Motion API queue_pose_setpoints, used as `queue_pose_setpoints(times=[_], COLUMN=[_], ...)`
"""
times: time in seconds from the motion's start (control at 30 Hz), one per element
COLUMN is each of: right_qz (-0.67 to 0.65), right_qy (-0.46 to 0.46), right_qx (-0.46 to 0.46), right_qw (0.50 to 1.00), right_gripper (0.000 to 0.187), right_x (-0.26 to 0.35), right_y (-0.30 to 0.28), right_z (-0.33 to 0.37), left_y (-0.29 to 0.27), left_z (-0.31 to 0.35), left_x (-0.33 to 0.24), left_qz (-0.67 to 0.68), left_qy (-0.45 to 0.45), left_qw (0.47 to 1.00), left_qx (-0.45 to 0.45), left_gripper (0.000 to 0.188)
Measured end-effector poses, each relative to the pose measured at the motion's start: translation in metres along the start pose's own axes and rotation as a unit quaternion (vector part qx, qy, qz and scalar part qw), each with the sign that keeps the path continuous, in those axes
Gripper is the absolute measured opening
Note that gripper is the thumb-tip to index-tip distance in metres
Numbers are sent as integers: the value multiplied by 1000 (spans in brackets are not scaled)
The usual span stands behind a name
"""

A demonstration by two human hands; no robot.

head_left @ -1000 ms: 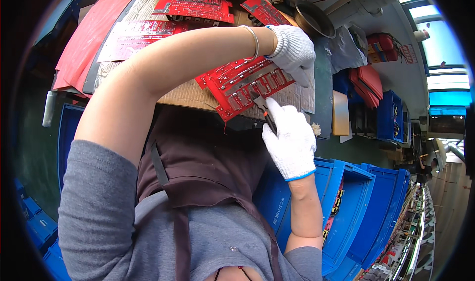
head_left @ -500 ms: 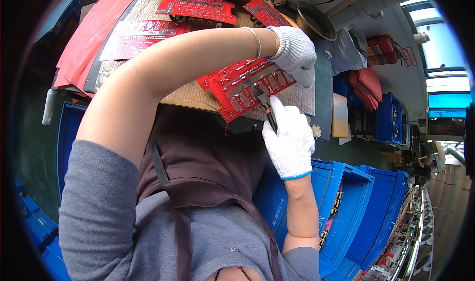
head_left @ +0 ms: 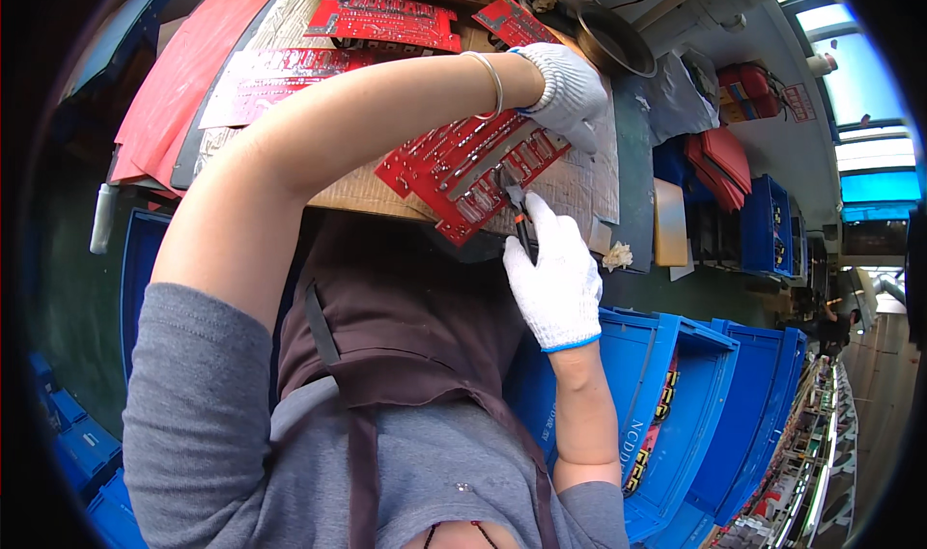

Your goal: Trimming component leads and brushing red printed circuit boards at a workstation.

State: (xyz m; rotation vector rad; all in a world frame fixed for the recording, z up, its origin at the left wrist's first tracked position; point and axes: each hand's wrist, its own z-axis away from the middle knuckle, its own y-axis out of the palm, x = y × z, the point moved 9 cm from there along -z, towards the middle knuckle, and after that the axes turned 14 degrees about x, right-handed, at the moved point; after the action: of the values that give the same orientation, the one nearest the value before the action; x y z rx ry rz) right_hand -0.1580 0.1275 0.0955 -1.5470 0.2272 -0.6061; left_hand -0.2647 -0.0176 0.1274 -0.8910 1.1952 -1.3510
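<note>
A red circuit board with rows of silvery solder joints lies slanted over the near edge of the worktable. My left hand, in a white knit glove, reaches across and is closed on the board's far right corner; its fingertips are partly hidden. In my right hand, also gloved, are diagonal cutters with black and orange handles. Their jaws meet the row of soldered parts near the board's right side. My left forearm covers part of the board's far side.
More red circuit boards lie at the back on cardboard. Red sheets are at the left. A round metal pan stands at the far right. Blue crates stand beside me at the right, some with parts inside.
The board has turned slightly and shifted a little, along with both hands. The cutters have moved slightly left, their tips still at the row of soldered parts.
</note>
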Motion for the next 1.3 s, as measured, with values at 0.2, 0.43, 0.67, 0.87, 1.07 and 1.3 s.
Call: queue_pose_setpoints(times=[0.2, 0.43, 0.67, 0.87, 1.07, 1.3], right_qz=[-191, -236, -136, -81, -102, -73], right_qy=[43, 97, 29, 38, 89, 111], right_qx=[-4, -22, 2, 66, 52, -1], right_qw=[981, 967, 990, 994, 989, 991], right_gripper=[53, 56, 52, 52, 48, 54], right_x=[-14, -10, 39, 53, 17, -1], right_y=[7, -10, 1, 15, 1, -9], right_z=[22, 35, 23, 18, 22, 29], left_y=[19, 97, 182, 196, 195, 190], left_z=[60, 207, 229, 244, 250, 251], left_x=[89, 93, 31, 25, 18, 15], left_qz=[233, 576, 733, 645, 615, 608], left_qy=[-190, -252, -211, -254, -234, -226], left_qw=[954, 733, 485, 550, 560, 573], left_qx=[-10, -261, -428, -465, -504, -501], left_gripper=[67, 59, 36, 35, 32, 33])
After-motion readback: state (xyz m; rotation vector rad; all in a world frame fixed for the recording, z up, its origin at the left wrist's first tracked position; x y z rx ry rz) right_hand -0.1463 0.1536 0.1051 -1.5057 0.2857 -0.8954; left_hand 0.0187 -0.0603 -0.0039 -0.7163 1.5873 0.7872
